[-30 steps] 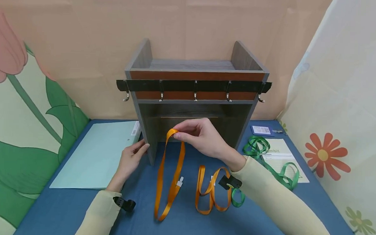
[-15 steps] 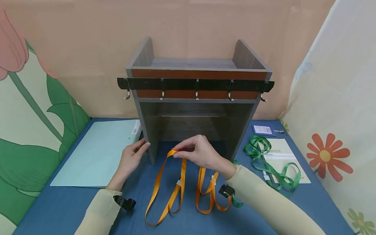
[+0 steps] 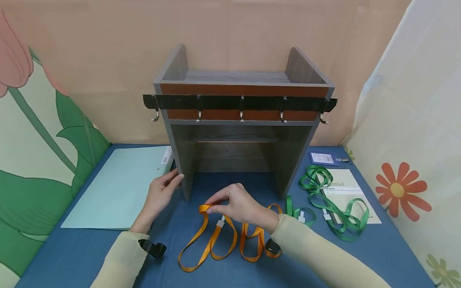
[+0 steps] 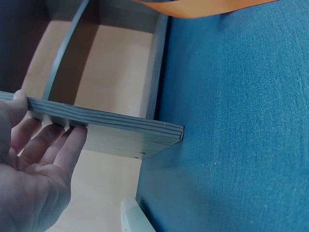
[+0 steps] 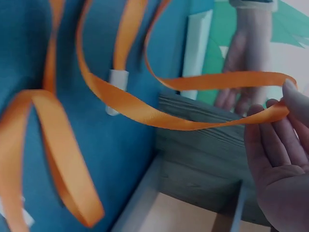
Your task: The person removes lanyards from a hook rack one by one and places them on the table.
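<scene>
My right hand (image 3: 237, 205) pinches the top of an orange lanyard (image 3: 192, 243) between thumb and fingers. The lanyard's lower loops lie on the blue cloth around its white clip (image 3: 220, 222). In the right wrist view, the orange lanyard (image 5: 164, 120) runs as a strap out from the fingertips. My left hand (image 3: 162, 194) grips the front edge of the grey wooden shelf (image 3: 183, 163) at its left side panel. The left wrist view has the thumb on one face of the panel (image 4: 120, 126) and the fingers on the other.
A second orange lanyard (image 3: 250, 246) lies partly under my right forearm. Green lanyards (image 3: 344, 218) overlap a white notebook (image 3: 339, 181) at right, with a blue badge (image 3: 323, 159) behind. A pale folder (image 3: 116, 188) lies left. A black hook rail (image 3: 220, 103) spans the shelf front.
My right hand has moved down and slightly left with the orange lanyard, and more of the strap has settled on the cloth. The left hand stays on the shelf panel.
</scene>
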Available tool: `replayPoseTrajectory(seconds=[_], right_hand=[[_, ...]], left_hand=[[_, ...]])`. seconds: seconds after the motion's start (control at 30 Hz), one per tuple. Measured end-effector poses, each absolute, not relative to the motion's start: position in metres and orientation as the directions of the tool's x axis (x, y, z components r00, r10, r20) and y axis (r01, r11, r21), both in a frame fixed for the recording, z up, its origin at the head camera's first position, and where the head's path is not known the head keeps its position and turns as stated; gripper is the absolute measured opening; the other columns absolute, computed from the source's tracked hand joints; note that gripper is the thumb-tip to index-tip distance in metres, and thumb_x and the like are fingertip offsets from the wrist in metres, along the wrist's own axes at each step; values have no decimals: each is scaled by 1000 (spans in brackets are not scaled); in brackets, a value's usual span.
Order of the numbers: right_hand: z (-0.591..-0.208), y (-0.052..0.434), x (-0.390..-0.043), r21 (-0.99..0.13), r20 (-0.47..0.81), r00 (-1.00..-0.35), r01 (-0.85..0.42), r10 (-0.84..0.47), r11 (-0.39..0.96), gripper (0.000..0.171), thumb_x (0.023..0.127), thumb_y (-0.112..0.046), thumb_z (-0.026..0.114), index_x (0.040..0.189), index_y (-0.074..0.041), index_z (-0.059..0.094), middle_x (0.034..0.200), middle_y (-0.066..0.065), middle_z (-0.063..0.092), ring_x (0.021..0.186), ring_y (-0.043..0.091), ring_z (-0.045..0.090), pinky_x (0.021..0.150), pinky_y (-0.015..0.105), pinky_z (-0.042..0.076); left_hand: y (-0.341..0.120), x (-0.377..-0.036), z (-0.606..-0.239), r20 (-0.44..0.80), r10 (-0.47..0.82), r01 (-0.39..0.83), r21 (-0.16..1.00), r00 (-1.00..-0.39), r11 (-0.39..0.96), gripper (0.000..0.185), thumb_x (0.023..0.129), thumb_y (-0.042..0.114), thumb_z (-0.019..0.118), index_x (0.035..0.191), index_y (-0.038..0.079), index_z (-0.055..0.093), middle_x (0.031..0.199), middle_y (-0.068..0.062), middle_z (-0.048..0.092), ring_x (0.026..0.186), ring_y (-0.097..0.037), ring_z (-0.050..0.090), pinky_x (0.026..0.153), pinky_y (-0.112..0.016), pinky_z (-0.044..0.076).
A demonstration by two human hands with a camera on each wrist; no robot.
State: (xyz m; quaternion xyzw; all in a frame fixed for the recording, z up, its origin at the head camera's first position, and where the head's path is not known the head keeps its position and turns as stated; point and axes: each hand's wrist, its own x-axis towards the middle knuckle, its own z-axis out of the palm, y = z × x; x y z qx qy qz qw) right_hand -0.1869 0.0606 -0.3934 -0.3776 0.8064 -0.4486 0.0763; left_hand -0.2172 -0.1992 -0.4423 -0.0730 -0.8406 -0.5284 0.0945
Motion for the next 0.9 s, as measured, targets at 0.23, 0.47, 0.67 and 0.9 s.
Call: replayPoseTrajectory(seconds=[0.23, 0.47, 0.67, 0.9], right_hand=[[-413, 59, -184, -817, 161, -711, -486, -685, 311, 21, 84, -20, 73, 102, -11, 76, 94, -12, 69, 83, 2, 63, 71, 22, 52], [-433, 57, -181, -818, 117, -696, -472, -708, 328, 19, 83, -19, 73, 101, -11, 76, 89, -13, 69, 77, 1, 63, 67, 20, 52], [-447, 56, -179, -780, 79, -664, -506, -744, 369, 18, 84, -19, 73, 100, -12, 77, 88, -16, 68, 76, -2, 60, 66, 17, 51], [-458, 53, -179, -709, 35, -622, -567, -782, 420, 16, 86, -19, 71, 101, -14, 76, 88, -16, 67, 75, -4, 57, 65, 13, 48]], left_hand=[[-199, -218, -441, 249, 18, 232, 872, -968, 431, 53, 96, 40, 55, 136, 5, 53, 129, -14, 57, 102, -28, 63, 80, -35, 52], [-199, -219, -442, 251, 26, 238, 873, -968, 426, 53, 96, 40, 55, 136, 5, 53, 129, -15, 57, 103, -27, 63, 80, -33, 52], [-198, -219, -443, 261, 35, 250, 868, -965, 428, 53, 96, 39, 55, 136, 4, 53, 129, -15, 57, 103, -28, 63, 80, -33, 52], [-198, -219, -444, 253, 50, 251, 878, -966, 408, 51, 97, 34, 55, 137, 4, 51, 130, -17, 55, 105, -29, 62, 80, -32, 51]])
